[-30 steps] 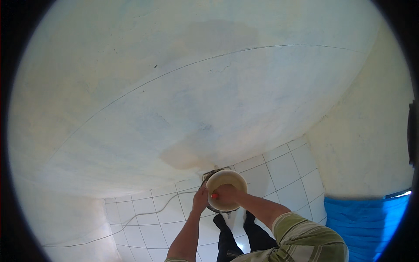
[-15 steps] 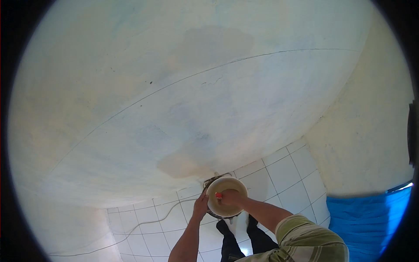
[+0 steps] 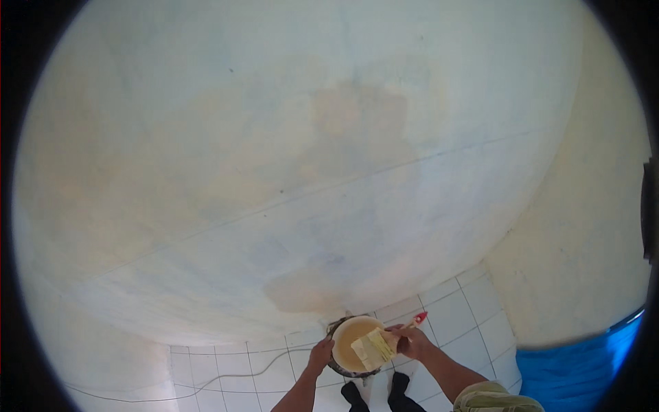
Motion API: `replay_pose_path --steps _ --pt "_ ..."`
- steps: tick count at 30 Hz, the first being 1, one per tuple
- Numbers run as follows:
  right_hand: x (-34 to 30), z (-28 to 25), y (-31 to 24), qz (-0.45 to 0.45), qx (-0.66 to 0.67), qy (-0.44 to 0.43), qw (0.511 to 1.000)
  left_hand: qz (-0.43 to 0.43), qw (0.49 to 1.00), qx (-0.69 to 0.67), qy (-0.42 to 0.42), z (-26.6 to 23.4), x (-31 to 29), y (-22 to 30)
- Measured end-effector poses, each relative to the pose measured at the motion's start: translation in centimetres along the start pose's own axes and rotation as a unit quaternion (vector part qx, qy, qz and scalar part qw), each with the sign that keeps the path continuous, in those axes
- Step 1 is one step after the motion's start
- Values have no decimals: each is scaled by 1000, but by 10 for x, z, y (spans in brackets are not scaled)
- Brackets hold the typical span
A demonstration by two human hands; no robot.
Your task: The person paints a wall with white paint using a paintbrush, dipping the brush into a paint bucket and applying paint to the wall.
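Right hand (image 3: pixel 408 341): just right of the bucket (image 3: pixel 336 345), fingers closed around the brush (image 3: pixel 374 350) where head meets handle.
Brush: wide and pale, with a yellowish band along the side nearer the hand. Head slanting down to the left, over the right part of the bucket's mouth; cannot tell whether touching the inside or the rim. Handle pointing up and to the right past the fingers, red at its end.
Left hand (image 3: pixel 321 354): against the left side of the bucket, fingers up at the rim. Too small to read the grip; cannot tell whether closed over the edge or only resting on it.
Bucket: round, whitish at the rim, beige inside, mouth facing up, between both hands. Cannot tell wall from contents by colour.
Under the bucket: dark support (image 3: pixel 342 371), showing at the left and along the lower edge; kind unclear.
Feet (image 3: pixel 352 393): dark-covered, side by side, just below the bucket.
Sleeve (image 3: pixel 491 398): green and whitish, on the right arm.
Floor (image 3: pixel 446 316): white tiles with dark joints.
Cable (image 3: pixel 220 376): pale, winding over the tiles from near the bucket toward the left.
Wall (image 3: pixel 412 226): pale, mottled blue and cream, crossed by a thin slanting line (image 3: pixel 384 169). Darker patches (image 3: pixel 302 290) above the bucket and higher up.
Far right: blue cloth (image 3: pixel 563 371), low, beside the side wall (image 3: pixel 590 275).
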State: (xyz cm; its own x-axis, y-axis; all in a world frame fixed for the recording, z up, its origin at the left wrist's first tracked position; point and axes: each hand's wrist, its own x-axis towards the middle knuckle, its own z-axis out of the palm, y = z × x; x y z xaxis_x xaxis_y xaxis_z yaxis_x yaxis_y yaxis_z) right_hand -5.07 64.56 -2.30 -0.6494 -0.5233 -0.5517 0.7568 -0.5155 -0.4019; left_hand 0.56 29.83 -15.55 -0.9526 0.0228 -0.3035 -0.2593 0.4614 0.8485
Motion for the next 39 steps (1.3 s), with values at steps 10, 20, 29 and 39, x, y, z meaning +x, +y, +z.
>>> replay_pose_path --steps 10,20,29,39 --pt "-70 120 -80 -121 159 -197 960 -99 993 4 57 -23 -25 144" --pt "-177 326 -287 -599 -4 -224 769 -8 962 -231 143 -81 -42 316" --pt "-198 353 -336 -829 -227 57 508 170 920 -269 228 -118 -39 401" --pt "-162 393 -319 -906 -250 99 326 270 907 -199 257 -186 -66 432"
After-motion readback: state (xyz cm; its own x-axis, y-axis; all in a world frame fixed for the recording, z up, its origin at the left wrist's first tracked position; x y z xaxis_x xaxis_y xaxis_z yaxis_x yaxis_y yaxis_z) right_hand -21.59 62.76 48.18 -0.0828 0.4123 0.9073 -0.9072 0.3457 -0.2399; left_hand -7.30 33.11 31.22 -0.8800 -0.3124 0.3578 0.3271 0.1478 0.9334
